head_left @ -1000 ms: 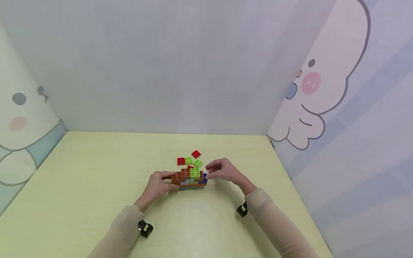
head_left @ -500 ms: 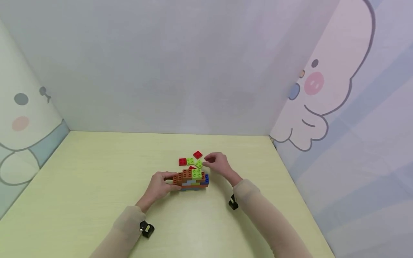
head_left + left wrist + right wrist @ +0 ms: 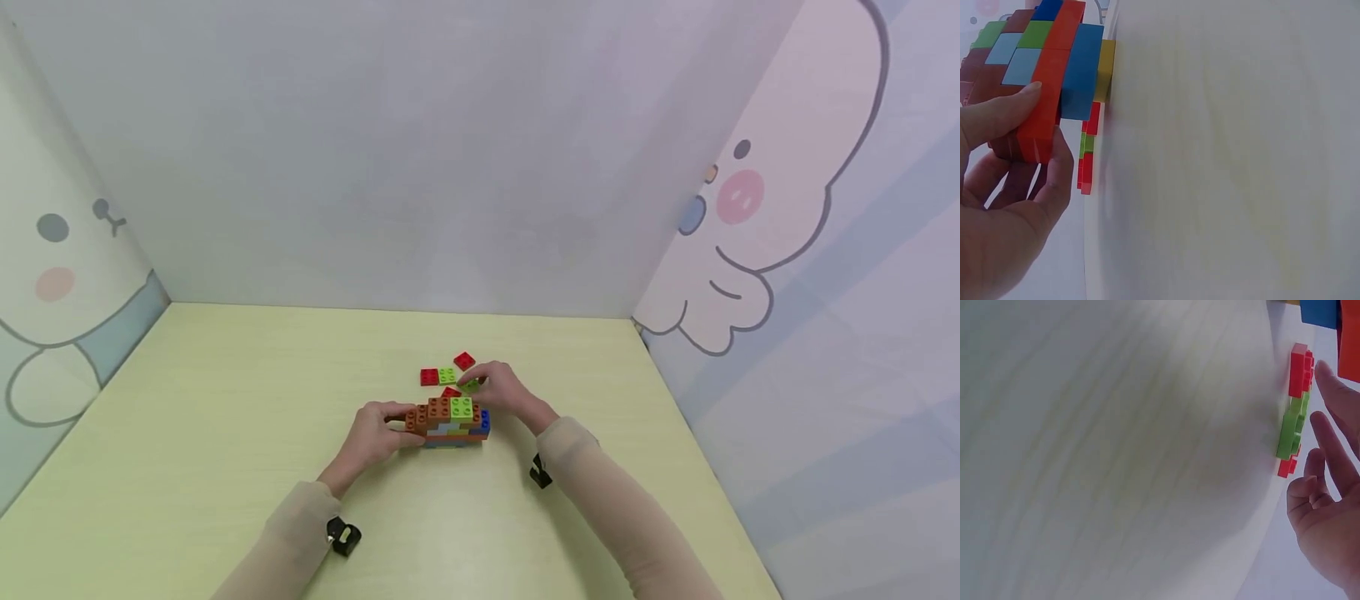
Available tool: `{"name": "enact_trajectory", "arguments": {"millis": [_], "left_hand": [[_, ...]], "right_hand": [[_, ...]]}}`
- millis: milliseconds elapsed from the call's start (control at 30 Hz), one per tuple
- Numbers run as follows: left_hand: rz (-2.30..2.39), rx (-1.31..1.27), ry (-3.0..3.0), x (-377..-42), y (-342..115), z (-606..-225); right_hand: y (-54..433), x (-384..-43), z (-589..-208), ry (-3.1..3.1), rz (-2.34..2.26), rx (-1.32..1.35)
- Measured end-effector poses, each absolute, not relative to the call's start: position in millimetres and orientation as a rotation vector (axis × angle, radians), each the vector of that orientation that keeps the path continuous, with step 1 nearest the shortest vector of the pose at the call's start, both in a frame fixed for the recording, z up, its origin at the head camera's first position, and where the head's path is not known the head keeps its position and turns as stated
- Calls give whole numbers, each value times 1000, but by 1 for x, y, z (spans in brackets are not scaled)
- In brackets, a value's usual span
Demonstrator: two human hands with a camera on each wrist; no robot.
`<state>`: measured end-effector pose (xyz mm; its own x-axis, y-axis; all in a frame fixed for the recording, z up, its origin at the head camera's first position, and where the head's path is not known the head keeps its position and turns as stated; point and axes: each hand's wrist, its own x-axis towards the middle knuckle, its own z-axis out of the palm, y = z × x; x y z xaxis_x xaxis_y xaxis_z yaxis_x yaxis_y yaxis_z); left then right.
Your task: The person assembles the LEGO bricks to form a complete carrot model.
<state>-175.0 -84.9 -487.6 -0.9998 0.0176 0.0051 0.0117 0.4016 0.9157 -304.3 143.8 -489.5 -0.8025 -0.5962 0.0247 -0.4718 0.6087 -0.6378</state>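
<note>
My left hand (image 3: 370, 437) grips the left end of a built block of toy bricks (image 3: 450, 423), thumb on the near side and fingers behind. Brown, light green, blue, light blue and orange bricks make up its layers. In the left wrist view, the thumb presses an orange brick (image 3: 1050, 94), with a blue brick (image 3: 1082, 72) and a yellow brick (image 3: 1107, 72) beneath. Behind the block's right end, my right hand (image 3: 504, 389) reaches over a loose green brick (image 3: 470, 386). In the right wrist view its thumb and forefinger are spread apart, close over the green brick (image 3: 1289, 432).
Other loose bricks lie flat behind the block: a red brick (image 3: 429, 377) beside a green brick (image 3: 447, 376), another red brick (image 3: 464, 361) farther back, and a red brick (image 3: 451, 392) partly hidden by the block. The pale yellow table (image 3: 247, 392) meets a grey wall (image 3: 390, 208) at the back.
My right hand has left the block's right end and moved back and left to the loose green brick. The left hand keeps its grip on the block.
</note>
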Motion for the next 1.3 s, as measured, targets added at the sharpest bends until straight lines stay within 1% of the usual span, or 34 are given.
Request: {"name": "enact_trajectory", "arguments": {"millis": [233,433,633,967,1300], "left_hand": [[1699,35,2625,-174,-82,-485],[1696,60,2628,-174,-80,-483],[1707,63,2622,-175,-79,-482],[1685,42,2657,-174,-82,-484],[1661,18,2680,-173,-82,-486]], "right_hand": [[133,-304,-493,2697,-681,-1000],[131,-302,-491,2734,-645,-1009],[136,-301,-481,2752,-724,-981],[157,-299,-452,2680,-897,-1083],[179,-281,-425,2542,-1130,-1087]]}}
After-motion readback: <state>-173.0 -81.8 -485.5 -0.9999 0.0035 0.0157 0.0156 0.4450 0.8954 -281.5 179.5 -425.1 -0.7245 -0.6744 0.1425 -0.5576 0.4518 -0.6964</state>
